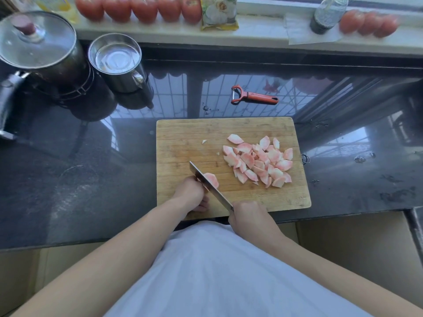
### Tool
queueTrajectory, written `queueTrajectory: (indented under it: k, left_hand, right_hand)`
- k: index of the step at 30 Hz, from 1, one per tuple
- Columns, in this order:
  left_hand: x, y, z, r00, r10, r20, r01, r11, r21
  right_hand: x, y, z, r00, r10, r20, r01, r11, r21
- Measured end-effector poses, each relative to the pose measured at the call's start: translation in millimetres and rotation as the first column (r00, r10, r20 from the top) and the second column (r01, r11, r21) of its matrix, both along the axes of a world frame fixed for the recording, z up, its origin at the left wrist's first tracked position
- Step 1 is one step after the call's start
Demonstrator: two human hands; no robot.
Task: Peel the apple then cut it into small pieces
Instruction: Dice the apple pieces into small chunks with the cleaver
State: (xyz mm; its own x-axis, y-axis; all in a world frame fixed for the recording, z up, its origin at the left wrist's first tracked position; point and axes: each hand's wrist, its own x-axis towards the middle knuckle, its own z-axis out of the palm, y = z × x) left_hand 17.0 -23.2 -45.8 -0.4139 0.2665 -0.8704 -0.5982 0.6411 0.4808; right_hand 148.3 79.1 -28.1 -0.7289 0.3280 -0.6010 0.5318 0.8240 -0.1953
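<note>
Kitchen counter seen from above, left to right. Far left: a lidded pot (39, 44) stands on a wire rack, and just to its right a steel mug (116, 61) holds clear liquid; both are well apart from the work area. Along the far sill runs a row of tomatoes (137, 6), then a printed packet (219, 13), a dark bottle (328, 13) and three more tomatoes (369, 23) at far right.

Centre: a wooden cutting board (183, 138) lies on the dark glossy counter (80, 168), its near edge close to the counter's rim. At the board's near-left corner the left hand (191, 193) sits with curled fingers against the remaining apple piece (211, 179), holding it down; how much of the piece lies under the fingers cannot be told. The knife (211, 187) crosses diagonally from near right to far left, its blade standing against the apple piece between the two hands. The right hand (248, 215) is clenched round the knife's handle, which it hides, at the board's near edge.

Right half of the board: a heap of cut apple slices (258, 161), pale with pink flush, peeled. Two small scraps (204, 141) lie apart on the bare wood to the left of the heap.

Beyond the board's far edge, an orange peeler (253, 96) rests on the counter, untouched. Dark smudges mark the counter at right
</note>
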Motion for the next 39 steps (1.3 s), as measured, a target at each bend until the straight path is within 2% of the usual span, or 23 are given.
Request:
queueTrajectory:
  k: [7,11,17,22,26,28,32,36,39]
  left_hand:
    - [-1,1,-2,1.0,-0.005,-0.004,0.005,1.0,-0.01]
    - [0,2,-2,1.0,-0.027,-0.001,0.027,0.999,-0.019]
    - [-1,2,-3,1.0,-0.026,0.014,0.027,0.997,-0.069]
    - [0,1,7,0.988,-0.122,-0.097,0.113,0.99,-0.089]
    - [-1,1,-4,0.997,-0.073,-0.033,0.07,0.994,-0.087]
    - [-1,0,-12,0.994,-0.082,-0.069,0.075,0.992,-0.101]
    - [-8,2,-25,0.942,-0.162,-0.295,0.111,0.977,-0.184]
    - [-6,19,-15,0.967,0.033,-0.254,-0.047,0.998,-0.052]
    - [14,43,-4,0.974,0.045,-0.222,-0.032,0.998,0.062]
  right_hand:
    - [-8,-4,-5,0.996,0.09,-0.025,-0.089,0.994,0.062]
    - [-12,-5,-8,0.996,0.085,-0.027,-0.084,0.995,0.055]
    - [-29,-12,-17,0.997,-0.019,-0.08,0.018,1.0,-0.013]
    - [-60,-16,-24,0.976,-0.079,-0.203,0.066,0.995,-0.071]
    - [-49,-2,-28,0.949,-0.232,-0.213,0.211,0.97,-0.116]
    - [-35,13,-32,0.937,-0.279,-0.209,0.262,0.959,-0.105]
    - [-22,50,-14,0.922,-0.32,-0.22,0.294,0.945,-0.143]
    - [-15,70,-1,0.894,-0.432,-0.121,0.389,0.88,-0.273]
    - [-9,73,3,0.829,-0.547,-0.114,0.466,0.79,-0.399]
